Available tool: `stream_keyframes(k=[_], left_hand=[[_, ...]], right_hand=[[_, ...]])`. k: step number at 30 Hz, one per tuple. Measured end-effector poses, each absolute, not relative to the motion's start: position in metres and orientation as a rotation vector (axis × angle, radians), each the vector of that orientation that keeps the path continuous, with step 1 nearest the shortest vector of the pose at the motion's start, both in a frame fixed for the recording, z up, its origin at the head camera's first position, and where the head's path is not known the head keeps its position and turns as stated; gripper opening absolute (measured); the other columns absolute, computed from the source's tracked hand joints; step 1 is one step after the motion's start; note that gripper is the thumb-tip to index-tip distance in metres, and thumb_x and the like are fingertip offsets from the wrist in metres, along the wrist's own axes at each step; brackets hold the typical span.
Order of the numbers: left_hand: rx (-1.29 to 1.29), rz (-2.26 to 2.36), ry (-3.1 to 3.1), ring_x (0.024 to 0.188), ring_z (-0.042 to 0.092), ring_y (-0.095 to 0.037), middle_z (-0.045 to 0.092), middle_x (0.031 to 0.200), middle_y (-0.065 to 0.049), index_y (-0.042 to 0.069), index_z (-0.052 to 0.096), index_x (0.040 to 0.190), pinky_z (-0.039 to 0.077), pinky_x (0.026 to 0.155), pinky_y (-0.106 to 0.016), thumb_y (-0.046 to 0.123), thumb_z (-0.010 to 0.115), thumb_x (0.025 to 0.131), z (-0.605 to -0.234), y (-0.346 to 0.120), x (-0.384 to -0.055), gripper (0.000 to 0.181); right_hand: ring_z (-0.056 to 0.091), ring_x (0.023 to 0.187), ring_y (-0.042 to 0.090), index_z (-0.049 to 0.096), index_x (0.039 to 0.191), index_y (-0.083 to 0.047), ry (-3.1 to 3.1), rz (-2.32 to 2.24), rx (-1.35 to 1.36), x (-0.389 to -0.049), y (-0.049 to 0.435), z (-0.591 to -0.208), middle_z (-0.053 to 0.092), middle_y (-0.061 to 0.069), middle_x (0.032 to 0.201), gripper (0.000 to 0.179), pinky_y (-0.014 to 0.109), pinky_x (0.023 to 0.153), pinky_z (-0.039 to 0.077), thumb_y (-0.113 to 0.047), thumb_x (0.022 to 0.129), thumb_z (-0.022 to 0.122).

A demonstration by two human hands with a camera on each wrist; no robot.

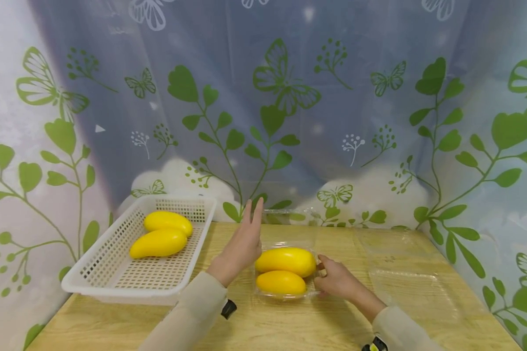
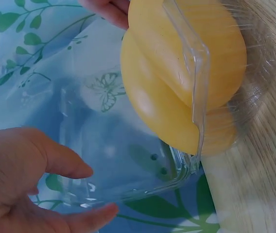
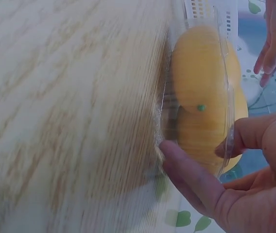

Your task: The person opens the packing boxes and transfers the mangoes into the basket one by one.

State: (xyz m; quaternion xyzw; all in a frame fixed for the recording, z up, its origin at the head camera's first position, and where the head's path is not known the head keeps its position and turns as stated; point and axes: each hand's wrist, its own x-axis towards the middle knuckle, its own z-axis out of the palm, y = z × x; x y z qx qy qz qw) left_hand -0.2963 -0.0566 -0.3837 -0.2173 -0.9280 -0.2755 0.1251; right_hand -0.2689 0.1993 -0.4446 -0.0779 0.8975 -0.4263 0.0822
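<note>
While the right hand [image 1: 335, 279] pinches its side, a clear plastic box [image 1: 285, 296] holds two yellow mangoes [image 1: 287, 262]

Clear plastic box: set on the wood-grain table [image 1: 285, 326], near the middle; its clear lid [image 2: 113, 145] raised at the far side; contents, two mangoes lying side by side and touching, the farther one larger in view.

Right hand: at the box's right end; thumb and fingers closed on the rim and wall, the thumb on the rim, the fingers against the outer face.

Left hand [image 1: 244, 240]: raised at the box's left, near the lid; fingers extended, thumb and fingers parted and gripping nothing; whether a fingertip touches the lid, cannot tell.

White perforated basket [image 1: 127, 292]: at the table's left, well apart from the right hand; contents, two further mangoes [image 1: 158, 243], touching, one behind the other.

Second clear box [image 1: 415, 295]: at the table's right, transparent and faint against the wood.

Sleeves [image 1: 189, 312]: one pair, pale; a black wrist device [image 1: 229, 309] at the left cuff, another [image 1: 374, 344] at the right.

Backdrop cloth [image 1: 228, 29]: behind the table, blue and white, printed with green leaves and butterflies
</note>
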Motion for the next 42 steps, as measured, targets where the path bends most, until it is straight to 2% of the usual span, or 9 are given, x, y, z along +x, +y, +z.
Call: stream_keyframes(k=[3, 6, 9, 13, 16, 19, 26, 36, 42], left_hand=[[-0.64, -0.758, -2.697, 0.102, 0.068, -0.04, -0.002, 0.171, -0.028, 0.014, 0.0, 0.167, 0.046, 0.056, -0.023, -0.014, 0.053, 0.094, -0.384, -0.056, -0.296, 0.094], [-0.654, -0.675, -2.702, 0.136, 0.05, -0.05, 0.007, 0.171, -0.028, 0.012, 0.009, 0.167, 0.051, 0.065, -0.027, -0.011, 0.058, 0.093, -0.385, -0.055, -0.294, 0.091], [-0.682, -0.62, -2.726, 0.136, 0.05, -0.048, 0.023, 0.167, -0.027, 0.009, 0.018, 0.165, 0.053, 0.066, -0.029, -0.005, 0.065, 0.093, -0.386, -0.054, -0.292, 0.088], [-0.768, -0.604, -2.779, 0.132, 0.053, -0.04, 0.04, 0.157, -0.024, 0.009, 0.031, 0.161, 0.058, 0.079, -0.036, 0.005, 0.07, 0.094, -0.383, -0.051, -0.286, 0.078], [-0.843, -0.585, -2.822, 0.131, 0.056, -0.035, 0.048, 0.15, -0.02, 0.01, 0.043, 0.155, 0.057, 0.096, -0.044, 0.012, 0.074, 0.093, -0.382, -0.047, -0.28, 0.069], [-0.892, -0.54, -2.862, 0.125, 0.06, -0.031, 0.057, 0.141, -0.016, 0.011, 0.055, 0.146, 0.056, 0.099, -0.044, 0.017, 0.077, 0.091, -0.382, -0.043, -0.274, 0.06], [-0.975, -0.393, -2.956, 0.108, 0.064, -0.021, 0.065, 0.126, -0.008, 0.012, 0.069, 0.128, 0.057, 0.094, -0.035, 0.025, 0.081, 0.09, -0.388, -0.032, -0.267, 0.042], [-1.044, -0.228, -2.951, 0.085, 0.056, -0.01, 0.073, 0.107, 0.001, 0.012, 0.074, 0.117, 0.053, 0.081, -0.026, 0.028, 0.087, 0.08, -0.4, -0.028, -0.271, 0.042], [-1.069, -0.214, -2.949, 0.081, 0.056, -0.008, 0.075, 0.106, 0.004, 0.014, 0.075, 0.115, 0.053, 0.081, -0.025, 0.026, 0.088, 0.079, -0.4, -0.026, -0.272, 0.04]], right_hand=[[0.066, 0.08, 0.02, 0.023, 0.157, 0.013, 2.689, -1.262, -0.219, -0.268, 0.198, -0.444, 0.051, 0.036, 0.146, 0.079, 0.036, 0.065, 0.063, 0.003, 0.087, 0.059], [0.066, 0.076, 0.02, 0.023, 0.158, 0.012, 2.697, -1.253, -0.208, -0.266, 0.198, -0.443, 0.051, 0.036, 0.147, 0.079, 0.036, 0.065, 0.062, 0.002, 0.088, 0.058], [0.07, 0.073, 0.019, 0.023, 0.158, 0.012, 2.711, -1.243, -0.204, -0.267, 0.198, -0.444, 0.051, 0.037, 0.146, 0.079, 0.035, 0.064, 0.062, 0.001, 0.088, 0.058], [0.071, 0.069, 0.02, 0.022, 0.158, 0.011, 2.718, -1.24, -0.188, -0.267, 0.198, -0.445, 0.051, 0.037, 0.146, 0.08, 0.034, 0.063, 0.062, 0.0, 0.088, 0.057], [0.07, 0.067, 0.019, 0.023, 0.158, 0.012, 2.72, -1.237, -0.175, -0.266, 0.197, -0.445, 0.052, 0.037, 0.144, 0.079, 0.034, 0.063, 0.062, 0.0, 0.087, 0.057], [0.069, 0.066, 0.019, 0.023, 0.157, 0.013, 2.727, -1.235, -0.167, -0.266, 0.195, -0.445, 0.054, 0.037, 0.142, 0.079, 0.035, 0.063, 0.062, 0.001, 0.087, 0.057], [0.063, 0.063, 0.019, 0.023, 0.157, 0.013, 2.733, -1.238, -0.151, -0.266, 0.193, -0.444, 0.056, 0.036, 0.14, 0.077, 0.033, 0.063, 0.063, 0.001, 0.088, 0.057], [0.068, 0.067, 0.019, 0.024, 0.156, 0.015, 2.733, -1.236, -0.16, -0.266, 0.193, -0.444, 0.055, 0.038, 0.139, 0.077, 0.033, 0.062, 0.063, 0.001, 0.087, 0.056], [0.068, 0.067, 0.019, 0.022, 0.157, 0.015, 2.715, -1.254, -0.162, -0.265, 0.193, -0.445, 0.055, 0.038, 0.139, 0.078, 0.033, 0.062, 0.063, 0.002, 0.087, 0.056]])
